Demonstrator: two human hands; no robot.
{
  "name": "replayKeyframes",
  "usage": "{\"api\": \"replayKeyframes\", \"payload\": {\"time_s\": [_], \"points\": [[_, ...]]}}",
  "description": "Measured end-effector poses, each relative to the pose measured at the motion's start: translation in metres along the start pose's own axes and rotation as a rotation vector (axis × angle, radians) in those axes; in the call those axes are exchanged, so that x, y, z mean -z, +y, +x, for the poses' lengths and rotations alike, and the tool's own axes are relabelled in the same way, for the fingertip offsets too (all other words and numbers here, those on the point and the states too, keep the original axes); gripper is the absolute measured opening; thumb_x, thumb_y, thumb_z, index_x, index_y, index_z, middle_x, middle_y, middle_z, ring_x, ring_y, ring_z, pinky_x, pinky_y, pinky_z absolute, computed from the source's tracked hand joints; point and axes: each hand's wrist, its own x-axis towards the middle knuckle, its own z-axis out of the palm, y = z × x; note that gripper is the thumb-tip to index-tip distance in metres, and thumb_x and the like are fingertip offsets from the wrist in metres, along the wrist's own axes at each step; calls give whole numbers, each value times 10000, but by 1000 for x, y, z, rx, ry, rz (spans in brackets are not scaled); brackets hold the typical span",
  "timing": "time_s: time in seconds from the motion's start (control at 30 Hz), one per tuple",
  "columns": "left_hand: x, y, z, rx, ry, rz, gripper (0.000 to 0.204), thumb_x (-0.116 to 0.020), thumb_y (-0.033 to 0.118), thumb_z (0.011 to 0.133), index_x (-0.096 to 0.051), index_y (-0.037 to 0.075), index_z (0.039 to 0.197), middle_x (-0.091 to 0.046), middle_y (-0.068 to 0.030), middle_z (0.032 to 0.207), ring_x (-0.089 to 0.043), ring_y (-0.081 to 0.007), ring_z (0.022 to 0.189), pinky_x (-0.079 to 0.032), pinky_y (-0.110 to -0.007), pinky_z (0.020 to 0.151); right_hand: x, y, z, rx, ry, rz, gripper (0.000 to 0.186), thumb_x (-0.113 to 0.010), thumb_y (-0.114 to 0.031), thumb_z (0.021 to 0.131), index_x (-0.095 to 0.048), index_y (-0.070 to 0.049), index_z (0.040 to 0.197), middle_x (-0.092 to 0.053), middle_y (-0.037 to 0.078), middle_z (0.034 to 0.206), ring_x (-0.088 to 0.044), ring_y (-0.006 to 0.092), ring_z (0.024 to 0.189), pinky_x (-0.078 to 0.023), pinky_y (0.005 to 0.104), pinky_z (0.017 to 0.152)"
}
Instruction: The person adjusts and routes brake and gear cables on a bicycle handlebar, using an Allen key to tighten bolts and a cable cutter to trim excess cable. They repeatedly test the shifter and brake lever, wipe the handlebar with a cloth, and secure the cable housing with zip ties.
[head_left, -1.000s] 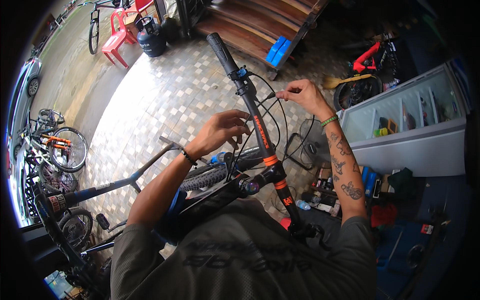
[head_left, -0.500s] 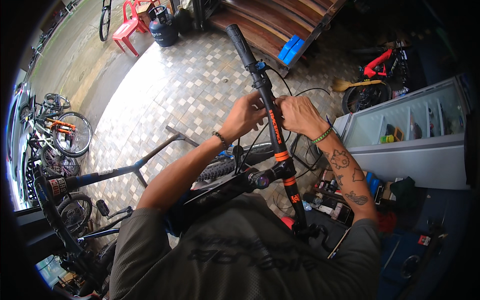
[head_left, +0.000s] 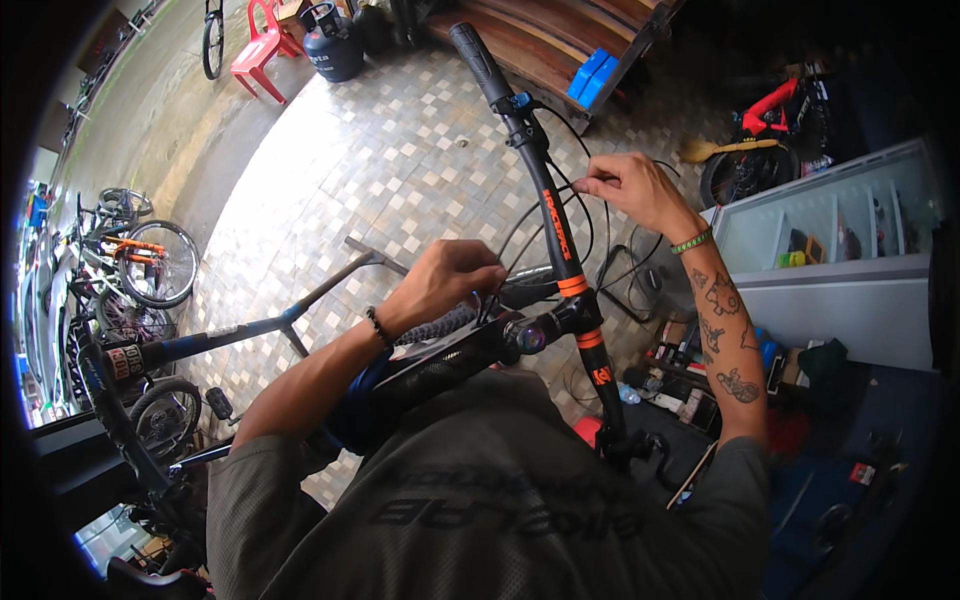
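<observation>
A black handlebar with orange markings point(head_left: 555, 225) runs upright through the middle, its grip point(head_left: 475, 62) at the top and its stem point(head_left: 572, 315) lower down. Left of the bar, my left hand point(head_left: 440, 280) is closed, thumb and finger pinching a thin black cable point(head_left: 508, 262) low near the frame. To the bar's right, my right hand point(head_left: 630, 188) pinches a cable higher up, just beyond the bar. More black cables point(head_left: 590, 240) loop between and around my hands. The bicycle's front tyre point(head_left: 430, 330) shows partly under my left arm.
A dark bicycle frame point(head_left: 250, 340) and parked bikes point(head_left: 150, 265) are at left. A red chair point(head_left: 260, 55), gas cylinder point(head_left: 335, 55) and wooden steps point(head_left: 540, 30) stand beyond. At right are a red bike point(head_left: 770, 105), broom point(head_left: 700, 150), glass-topped freezer point(head_left: 820, 300) and clutter.
Since half a second ago, when both hands were together at the bar, my left hand has moved down and left, and my right hand up and right, spreading the cables.
</observation>
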Motion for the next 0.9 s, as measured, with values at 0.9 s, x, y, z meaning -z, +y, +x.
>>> {"api": "replayKeyframes", "payload": {"time_s": [0.9], "points": [[-37,10,-36,39,181,320,247,-691,183,1024,-744,-38,1119,-740,-68,862,-667,-108,726,-538,-266,649,-150,95,-425,-654,364,1255,285,-536,-263,1120,-659,-47,1261,-490,-49,740,-395,43,568,-375,241,472]]}}
